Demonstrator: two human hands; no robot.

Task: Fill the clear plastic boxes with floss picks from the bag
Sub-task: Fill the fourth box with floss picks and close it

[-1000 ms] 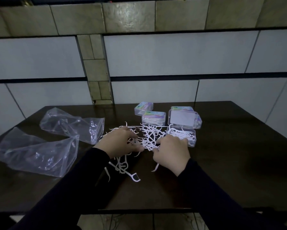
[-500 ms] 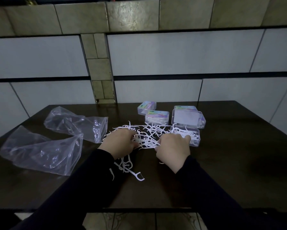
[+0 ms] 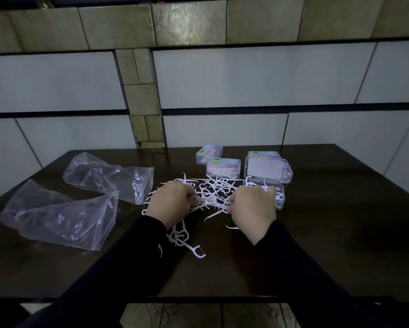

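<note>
From my remote station I see a dark brown wooden table (image 3: 341, 233) with a glossy top, its far edge set against a tiled wall (image 3: 246, 76). The wall carries broad pale grey tiles divided by thin black horizontal bands (image 3: 293, 107). A row of mottled olive-gold tiles (image 3: 187, 20) runs along the top, and a narrow vertical strip of the same (image 3: 142, 98) descends to the tabletop. Light is dim. Patterned floor tiles (image 3: 189, 316) show beneath the near edge.
</note>
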